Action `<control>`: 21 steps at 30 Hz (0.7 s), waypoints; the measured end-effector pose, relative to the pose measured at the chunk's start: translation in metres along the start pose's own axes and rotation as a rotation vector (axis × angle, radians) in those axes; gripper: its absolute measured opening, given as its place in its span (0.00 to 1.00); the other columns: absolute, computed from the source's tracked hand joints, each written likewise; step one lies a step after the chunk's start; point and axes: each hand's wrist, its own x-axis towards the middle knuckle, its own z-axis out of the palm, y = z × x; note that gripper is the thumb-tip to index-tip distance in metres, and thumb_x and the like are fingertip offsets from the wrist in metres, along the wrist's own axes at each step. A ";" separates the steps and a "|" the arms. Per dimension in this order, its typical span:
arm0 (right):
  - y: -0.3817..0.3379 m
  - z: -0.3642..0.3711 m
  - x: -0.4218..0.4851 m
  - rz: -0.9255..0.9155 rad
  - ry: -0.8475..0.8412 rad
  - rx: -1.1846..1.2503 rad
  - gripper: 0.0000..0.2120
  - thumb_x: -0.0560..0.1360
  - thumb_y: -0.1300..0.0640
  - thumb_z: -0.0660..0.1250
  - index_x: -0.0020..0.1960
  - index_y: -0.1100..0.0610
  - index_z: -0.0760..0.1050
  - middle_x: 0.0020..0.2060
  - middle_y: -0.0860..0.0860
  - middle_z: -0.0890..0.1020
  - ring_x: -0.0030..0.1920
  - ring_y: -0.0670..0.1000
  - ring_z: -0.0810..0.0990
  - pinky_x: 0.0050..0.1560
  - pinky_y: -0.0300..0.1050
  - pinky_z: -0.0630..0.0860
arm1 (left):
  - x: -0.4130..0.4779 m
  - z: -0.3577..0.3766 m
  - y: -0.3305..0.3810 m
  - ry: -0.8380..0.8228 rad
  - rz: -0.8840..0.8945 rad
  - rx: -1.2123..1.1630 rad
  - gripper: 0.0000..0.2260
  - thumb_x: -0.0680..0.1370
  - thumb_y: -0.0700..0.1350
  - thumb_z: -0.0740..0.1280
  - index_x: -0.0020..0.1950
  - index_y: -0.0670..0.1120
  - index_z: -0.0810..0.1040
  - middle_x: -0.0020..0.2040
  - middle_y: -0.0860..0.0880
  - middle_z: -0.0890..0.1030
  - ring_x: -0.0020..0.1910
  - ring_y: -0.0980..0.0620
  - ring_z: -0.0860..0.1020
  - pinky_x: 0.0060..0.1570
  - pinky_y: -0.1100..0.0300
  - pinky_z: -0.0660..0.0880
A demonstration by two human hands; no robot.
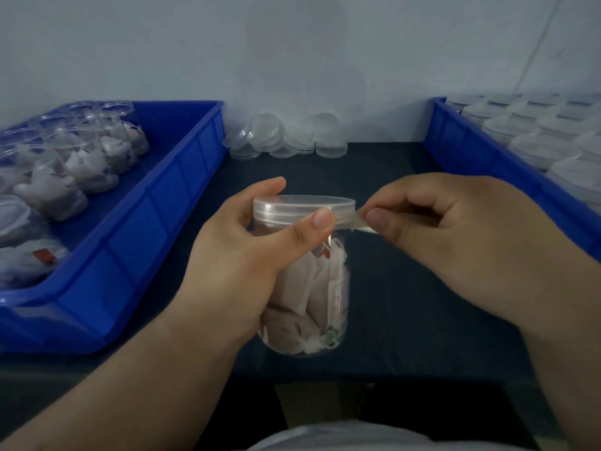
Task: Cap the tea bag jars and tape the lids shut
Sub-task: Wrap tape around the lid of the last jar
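One capped jar [309, 288], two hands [227, 271], one tape strip [354, 222].

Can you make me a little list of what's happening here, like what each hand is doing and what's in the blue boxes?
left hand: grips the jar, thumb pressed at the edge of the lid
right hand: pinches a strip of clear tape that runs to the lid's side
jar: clear, full of tea bags, lid on
left blue bin: more jars of tea bags
right blue bin: rows of capped jars
by the wall: spare lids in a loose pile
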 end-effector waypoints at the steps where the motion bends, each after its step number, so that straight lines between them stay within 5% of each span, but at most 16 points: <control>1: -0.001 0.001 0.000 -0.013 0.014 -0.027 0.09 0.71 0.38 0.61 0.45 0.36 0.79 0.43 0.29 0.78 0.45 0.31 0.75 0.42 0.19 0.64 | 0.000 0.000 0.000 -0.002 -0.006 -0.017 0.48 0.47 0.73 0.79 0.65 0.60 0.79 0.53 0.59 0.85 0.52 0.56 0.85 0.57 0.50 0.79; 5: -0.002 0.003 0.002 -0.046 0.040 -0.107 0.19 0.71 0.34 0.54 0.50 0.38 0.80 0.36 0.37 0.79 0.49 0.30 0.72 0.46 0.19 0.61 | -0.001 0.001 0.001 -0.023 -0.028 -0.086 0.47 0.47 0.71 0.81 0.64 0.58 0.80 0.55 0.55 0.85 0.53 0.52 0.85 0.54 0.50 0.80; 9: 0.001 0.005 0.004 -0.039 0.024 -0.147 0.26 0.70 0.31 0.49 0.54 0.39 0.80 0.35 0.34 0.74 0.47 0.26 0.70 0.47 0.18 0.60 | -0.003 0.001 0.001 -0.094 -0.026 -0.132 0.48 0.50 0.68 0.83 0.67 0.55 0.78 0.57 0.52 0.86 0.55 0.51 0.85 0.52 0.54 0.81; 14: 0.008 0.005 0.003 -0.015 -0.028 -0.158 0.24 0.70 0.31 0.52 0.55 0.37 0.79 0.38 0.32 0.73 0.47 0.22 0.67 0.46 0.16 0.57 | 0.000 -0.003 -0.002 -0.188 0.028 -0.076 0.50 0.53 0.69 0.82 0.72 0.57 0.72 0.62 0.58 0.83 0.61 0.55 0.82 0.59 0.53 0.78; 17: 0.009 0.008 0.001 -0.001 -0.023 -0.187 0.28 0.68 0.29 0.49 0.56 0.38 0.78 0.39 0.34 0.74 0.51 0.28 0.69 0.46 0.19 0.60 | 0.001 -0.004 -0.002 -0.271 0.063 -0.006 0.54 0.55 0.70 0.80 0.77 0.59 0.64 0.66 0.64 0.79 0.65 0.63 0.78 0.54 0.69 0.77; 21: 0.009 0.015 -0.001 0.023 -0.045 -0.236 0.25 0.71 0.31 0.48 0.55 0.38 0.78 0.37 0.38 0.73 0.43 0.35 0.71 0.38 0.30 0.62 | 0.000 0.002 -0.004 -0.213 0.084 0.208 0.57 0.47 0.77 0.76 0.74 0.64 0.62 0.65 0.64 0.76 0.63 0.66 0.76 0.57 0.62 0.76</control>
